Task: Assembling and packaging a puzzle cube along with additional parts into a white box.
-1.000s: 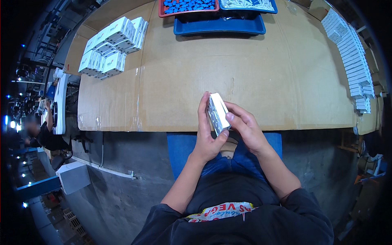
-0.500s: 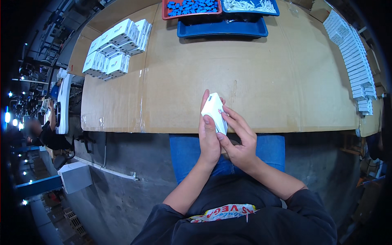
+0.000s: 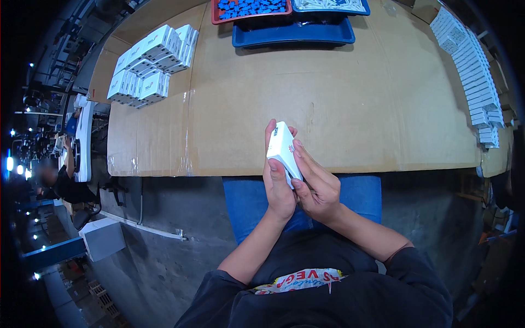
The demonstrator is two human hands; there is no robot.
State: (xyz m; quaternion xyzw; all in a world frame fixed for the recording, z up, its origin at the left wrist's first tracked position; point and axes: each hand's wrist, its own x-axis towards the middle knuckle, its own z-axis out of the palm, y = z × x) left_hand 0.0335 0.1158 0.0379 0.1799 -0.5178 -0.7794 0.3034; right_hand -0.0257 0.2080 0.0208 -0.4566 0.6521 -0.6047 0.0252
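Note:
A small white carton [image 3: 281, 143] is held between my two hands above the table's near edge, tilted, with dark print on its upper end and a small red mark on one side. My left hand [image 3: 279, 188] wraps its left side, thumb pressed on the near part and fingertips showing past the far end. From the right, my right hand [image 3: 320, 183] grips the carton, fingers along its side and thumb at the lower end. A dark gap shows at that lower end, beside the right thumb. What lies inside the carton is hidden.
The cardboard-covered table [image 3: 246, 109] carries stacked white cartons [image 3: 156, 46] at left and a long row of white cartons [image 3: 473, 76] at right. Beyond are a red tray [image 3: 219, 21] of blue pieces, a tray of white pieces [image 3: 331, 6] and a blue tray [image 3: 295, 38]. A co-worker [image 3: 74, 183] sits far left.
The carton has turned slightly in my hands, and a gap now shows at its lower end. My right fingers have moved along its side. The whole view has shifted slightly.

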